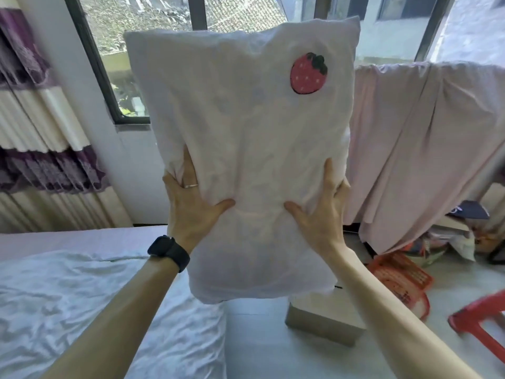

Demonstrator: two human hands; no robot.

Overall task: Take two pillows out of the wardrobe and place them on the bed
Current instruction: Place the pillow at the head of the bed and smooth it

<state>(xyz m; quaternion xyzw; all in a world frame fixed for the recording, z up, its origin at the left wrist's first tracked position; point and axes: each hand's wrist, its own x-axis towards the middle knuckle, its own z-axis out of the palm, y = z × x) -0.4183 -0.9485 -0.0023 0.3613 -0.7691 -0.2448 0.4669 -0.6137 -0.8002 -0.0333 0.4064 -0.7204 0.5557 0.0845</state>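
Observation:
I hold a white pillow [246,138] with a pink strawberry patch upright in the air, in front of the window. My left hand [191,203] grips its lower left side, with a ring on one finger and a dark watch on the wrist. My right hand [319,212] grips its lower right side. The bed [82,296], covered with a crumpled white sheet, lies below and to the left of the pillow. No second pillow and no wardrobe are in view.
A pale pink sheet [426,149] hangs on a rack at the right. Below it sit an orange basket [401,277], a red plastic stool [481,318] and a cardboard box [322,321] on the floor. Purple and cream curtains [41,149] hang at the left.

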